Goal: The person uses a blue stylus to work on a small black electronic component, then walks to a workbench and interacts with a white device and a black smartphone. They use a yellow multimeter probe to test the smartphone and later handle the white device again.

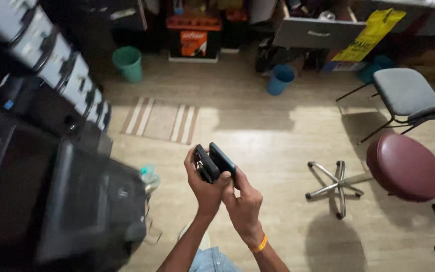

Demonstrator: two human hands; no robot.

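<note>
Nearest the camera, a bit of light blue cloth [212, 261] shows at the bottom edge, between the two forearms. An orange band [260, 245] sits on the right wrist. The two hands are pressed close together over the floor. The left hand [205, 189] is closed around a black phone case [205, 163], thumb side toward the camera. The right hand [244, 204] is wrapped on a dark phone [222, 159], which stands tilted just beside the case and touches it; whether the phone sits partly inside the case cannot be told.

To the left, a dark bench [31, 201] carries blurred black machines [94, 204], and a clear bottle [148, 176] stands by its edge. To the right stands a maroon stool [404, 166] with a chrome star base [336, 186] lying beside it on the wooden floor [278, 151].

Further off, a striped mat [161, 120] lies on the floor and a grey chair [409, 93] stands at the right. A row of grey boxes [51, 60] runs along the left.

Farthest away are a green bucket [128, 63], a blue bucket [281, 79], an orange and black box [194, 43], an open grey drawer [318, 32] and a yellow bag [371, 35].
</note>
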